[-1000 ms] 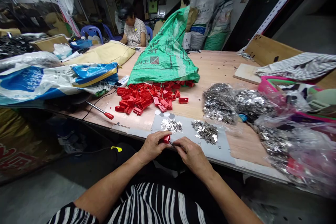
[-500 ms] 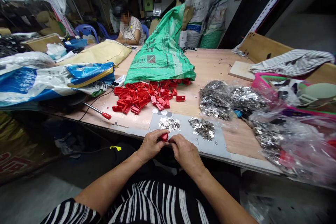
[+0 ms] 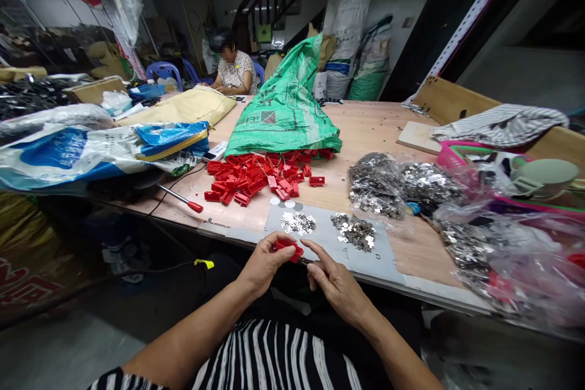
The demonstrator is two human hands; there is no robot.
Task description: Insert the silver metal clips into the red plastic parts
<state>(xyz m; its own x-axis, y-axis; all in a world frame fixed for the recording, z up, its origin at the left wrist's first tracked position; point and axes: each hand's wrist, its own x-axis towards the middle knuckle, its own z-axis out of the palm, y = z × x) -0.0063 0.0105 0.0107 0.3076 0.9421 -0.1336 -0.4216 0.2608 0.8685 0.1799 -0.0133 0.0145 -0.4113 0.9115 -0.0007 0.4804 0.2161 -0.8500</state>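
My left hand (image 3: 266, 265) pinches a small red plastic housing (image 3: 292, 251) between thumb and fingers, just over the table's near edge. Close on its right is my right hand (image 3: 336, 283), its index finger stretched toward the housing and its other fingers curled in. A thin dark piece (image 3: 305, 261) runs from the housing to the right fingers; its kind is too small to make out. Beyond the hands, a pile of small shiny metal plates (image 3: 299, 223) and a darker pile of metal pieces (image 3: 356, 231) lie on a grey sheet (image 3: 329, 250).
Many red housings (image 3: 247, 178) spill from a green woven sack (image 3: 283, 116). Plastic bags of metal pieces (image 3: 379, 186) and a pink basket (image 3: 450, 155) stand at right. A red-tipped lever (image 3: 194, 206) juts out at left. Another person (image 3: 235, 70) sits across the table.
The red housing has turned and shows more of its length. My right index finger has lifted and straightened away from its former pinch. The view has tilted up slightly.
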